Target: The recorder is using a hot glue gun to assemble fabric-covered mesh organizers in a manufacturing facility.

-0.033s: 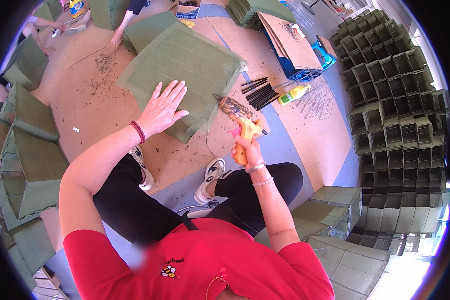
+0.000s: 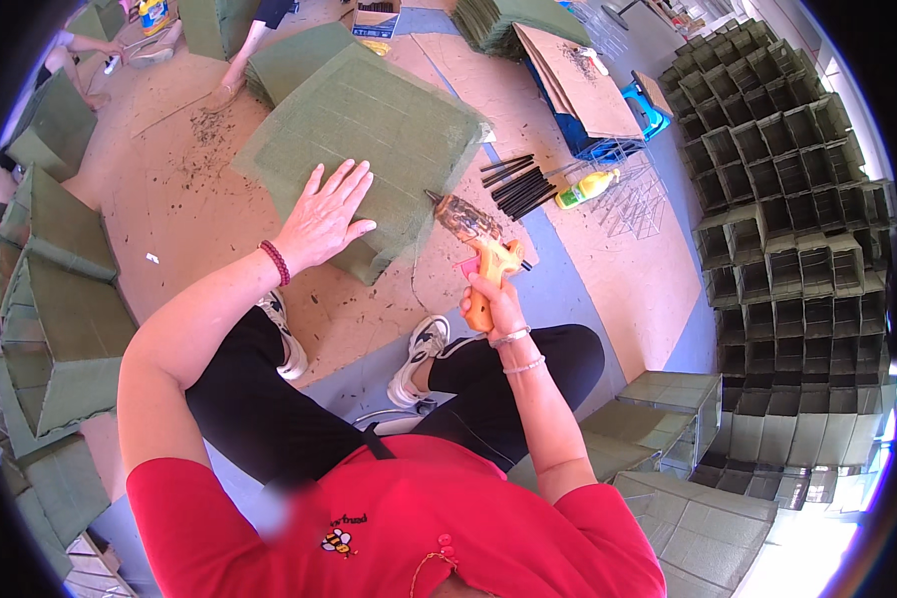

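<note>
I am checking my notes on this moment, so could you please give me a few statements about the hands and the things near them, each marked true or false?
1. The left hand lies flat on the green mesh-covered box. True.
2. The right hand holds a pair of scissors. False: it grips an orange glue gun.
3. The glue gun's nozzle points toward the box's edge. True.
4. The black glue sticks lie on top of the box. False: they lie on the floor beside it, next to a yellow bottle.
5. The left wrist bears a red bracelet. True.
</note>
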Demonstrator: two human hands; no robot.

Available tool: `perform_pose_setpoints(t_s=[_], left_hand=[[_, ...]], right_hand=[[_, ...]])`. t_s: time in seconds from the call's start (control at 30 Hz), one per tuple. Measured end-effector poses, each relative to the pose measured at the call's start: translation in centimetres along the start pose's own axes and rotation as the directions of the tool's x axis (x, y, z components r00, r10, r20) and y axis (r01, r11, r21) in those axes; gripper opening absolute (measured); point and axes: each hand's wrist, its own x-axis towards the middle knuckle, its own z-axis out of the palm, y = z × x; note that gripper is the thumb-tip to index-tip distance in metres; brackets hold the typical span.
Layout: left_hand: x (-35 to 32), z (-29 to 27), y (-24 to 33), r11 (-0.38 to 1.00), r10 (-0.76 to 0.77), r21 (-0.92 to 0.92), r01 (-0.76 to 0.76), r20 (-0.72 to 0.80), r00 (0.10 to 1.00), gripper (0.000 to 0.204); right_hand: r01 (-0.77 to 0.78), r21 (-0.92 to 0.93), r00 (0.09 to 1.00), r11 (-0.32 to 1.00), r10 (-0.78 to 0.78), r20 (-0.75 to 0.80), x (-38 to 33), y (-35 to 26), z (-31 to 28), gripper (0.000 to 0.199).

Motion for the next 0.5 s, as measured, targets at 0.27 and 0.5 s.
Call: perform_pose_setpoints(t_s=[0.27,0.5], left_hand=[[0.3,0.2,0.1,1.000,0.010,0.006,-0.010,-0.020,1.000,0.064],[0.1,0.3,0.0,1.000,0.003,-0.007,-0.003,-0.009,1.000,0.064]], right_hand=[[0.038,0.070,0.998,0.997,-0.034,-0.050,2.7,-0.5,-1.4,0.024],[0.007,0.019,1.000,1.000,-0.007,-0.019,1.2,0.1,-1.2,0.023]])
